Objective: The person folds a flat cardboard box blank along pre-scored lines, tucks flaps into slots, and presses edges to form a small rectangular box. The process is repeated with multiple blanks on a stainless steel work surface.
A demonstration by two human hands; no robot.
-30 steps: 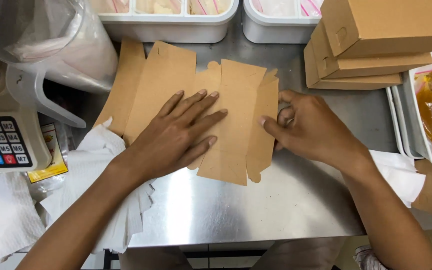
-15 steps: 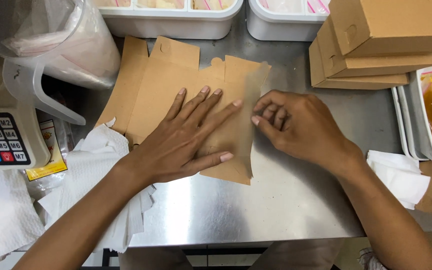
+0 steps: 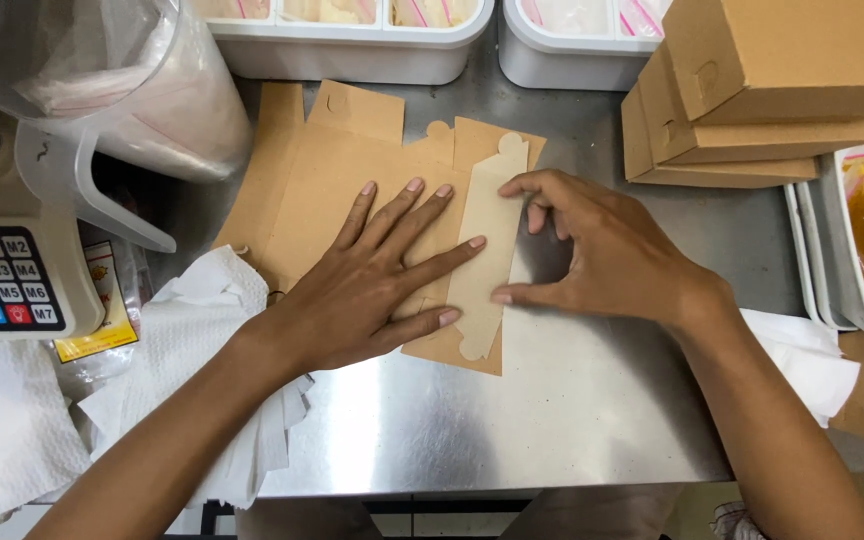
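Steel counter (cluttered), left hand flat on cardboard blank, right hand grip folding its flap.

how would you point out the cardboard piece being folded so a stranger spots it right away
On the steel table, find the flat brown cardboard blank under the left hand. The right hand turns over its right flap. Unlike the assembled boxes stacked nearby, it lies flat and unfolded.
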